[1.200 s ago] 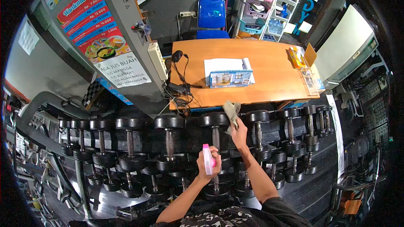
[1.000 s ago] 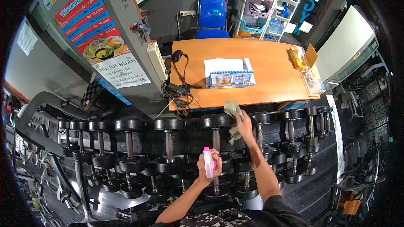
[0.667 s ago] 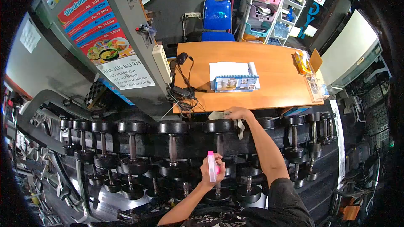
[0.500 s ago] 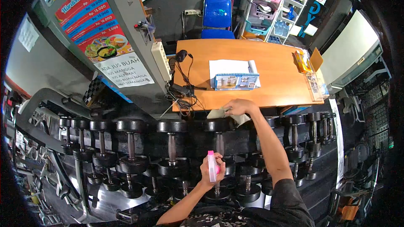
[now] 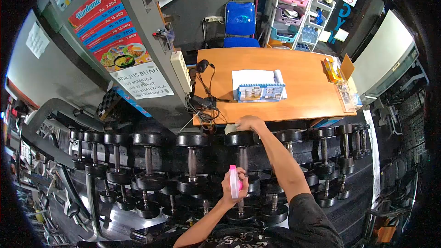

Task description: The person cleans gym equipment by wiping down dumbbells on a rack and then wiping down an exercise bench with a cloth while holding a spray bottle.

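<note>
My left hand (image 5: 228, 187) is wrapped round a pink-and-white spray bottle (image 5: 234, 186), held over the near part of a black dumbbell (image 5: 242, 139) on the rack. At that dumbbell's far end, my right hand (image 5: 251, 122) grips a pale cloth (image 5: 230, 128), partly hidden behind the dumbbell's head. The fingers curl over the cloth, close to the desk's front edge. To the left lies another black dumbbell (image 5: 192, 140) with a grey handle.
Rows of dumbbells fill the rack (image 5: 216, 156) on both sides. Beyond it stands a wooden desk (image 5: 303, 103) with a desk calendar (image 5: 261, 93) and tangled cables (image 5: 202, 110). A grey pillar (image 5: 156, 105) rises at the left. Behind the desk is a blue chair (image 5: 240, 18).
My right hand has moved left and slightly away from me, taking the cloth behind the dumbbell's far head. My left hand still holds the spray bottle. The view has shifted slightly.
</note>
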{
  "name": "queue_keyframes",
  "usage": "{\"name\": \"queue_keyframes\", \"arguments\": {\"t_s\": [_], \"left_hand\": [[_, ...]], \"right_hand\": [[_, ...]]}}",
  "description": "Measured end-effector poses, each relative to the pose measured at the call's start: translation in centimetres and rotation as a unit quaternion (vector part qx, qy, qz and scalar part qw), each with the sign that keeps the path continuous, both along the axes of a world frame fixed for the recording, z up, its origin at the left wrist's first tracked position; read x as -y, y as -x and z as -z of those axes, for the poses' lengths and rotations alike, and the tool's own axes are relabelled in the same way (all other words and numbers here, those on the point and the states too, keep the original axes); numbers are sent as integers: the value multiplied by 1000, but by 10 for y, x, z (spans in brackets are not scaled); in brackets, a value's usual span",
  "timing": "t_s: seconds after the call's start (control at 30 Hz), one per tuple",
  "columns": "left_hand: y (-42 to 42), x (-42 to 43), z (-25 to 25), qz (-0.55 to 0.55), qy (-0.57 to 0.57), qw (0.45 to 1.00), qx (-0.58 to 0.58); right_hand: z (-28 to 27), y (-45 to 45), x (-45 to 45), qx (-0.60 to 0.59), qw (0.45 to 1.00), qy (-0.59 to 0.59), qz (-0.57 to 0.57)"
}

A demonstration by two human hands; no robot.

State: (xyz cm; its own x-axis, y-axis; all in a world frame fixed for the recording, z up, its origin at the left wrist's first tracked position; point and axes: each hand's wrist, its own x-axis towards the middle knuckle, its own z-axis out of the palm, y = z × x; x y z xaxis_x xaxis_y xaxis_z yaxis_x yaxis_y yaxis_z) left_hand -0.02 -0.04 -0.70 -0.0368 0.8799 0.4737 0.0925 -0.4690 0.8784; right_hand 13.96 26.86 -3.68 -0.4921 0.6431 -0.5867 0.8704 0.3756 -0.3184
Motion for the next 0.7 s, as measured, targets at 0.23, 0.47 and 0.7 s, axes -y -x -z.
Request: {"name": "queue_keyframes", "arguments": {"t_s": [0.23,0.47,0.7], "left_hand": [[-2,1,1,7,72,996,45],[7,0,-2,-21,-18,995,-101],[0,3,-6,-39,-27,996,-74]], "right_hand": [[-82,-17,-8,-129,986,-40,-102],[20,6,-30,-7,989,73,126],[-43,40,4,-122,980,92,-125]]}}
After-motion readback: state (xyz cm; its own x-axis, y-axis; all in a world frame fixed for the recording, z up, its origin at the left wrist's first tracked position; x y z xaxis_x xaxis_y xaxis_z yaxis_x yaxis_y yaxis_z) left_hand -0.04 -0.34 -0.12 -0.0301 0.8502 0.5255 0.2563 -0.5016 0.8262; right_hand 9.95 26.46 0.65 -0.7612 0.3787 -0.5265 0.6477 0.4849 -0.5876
